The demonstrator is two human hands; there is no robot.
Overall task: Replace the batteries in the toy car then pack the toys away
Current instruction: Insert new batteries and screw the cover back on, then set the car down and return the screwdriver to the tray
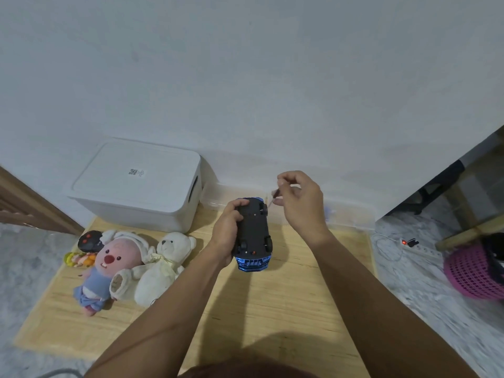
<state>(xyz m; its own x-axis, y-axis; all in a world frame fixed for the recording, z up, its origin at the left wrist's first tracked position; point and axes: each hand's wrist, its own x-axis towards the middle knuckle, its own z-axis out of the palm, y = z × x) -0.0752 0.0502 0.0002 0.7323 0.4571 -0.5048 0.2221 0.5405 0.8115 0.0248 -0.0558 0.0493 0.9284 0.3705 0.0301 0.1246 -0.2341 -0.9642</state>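
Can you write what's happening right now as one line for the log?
left hand: holds blue toy car upside down | right hand: pinches small thin tool, blurred | plush toys: on mat | white storage box: closed

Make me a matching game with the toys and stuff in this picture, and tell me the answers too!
Things:
1. blue toy car with the black underside
2. white plastic storage box with a lid
3. white teddy bear
4. pink round-faced plush in blue clothes

Places:
A. at the back of the wooden mat, by the wall
B. held upside down in the left hand
C. lying on the mat, to the left of the bear
D. lying on the mat, between the pink plush and the person's left arm

Pairs: 1-B, 2-A, 3-D, 4-C
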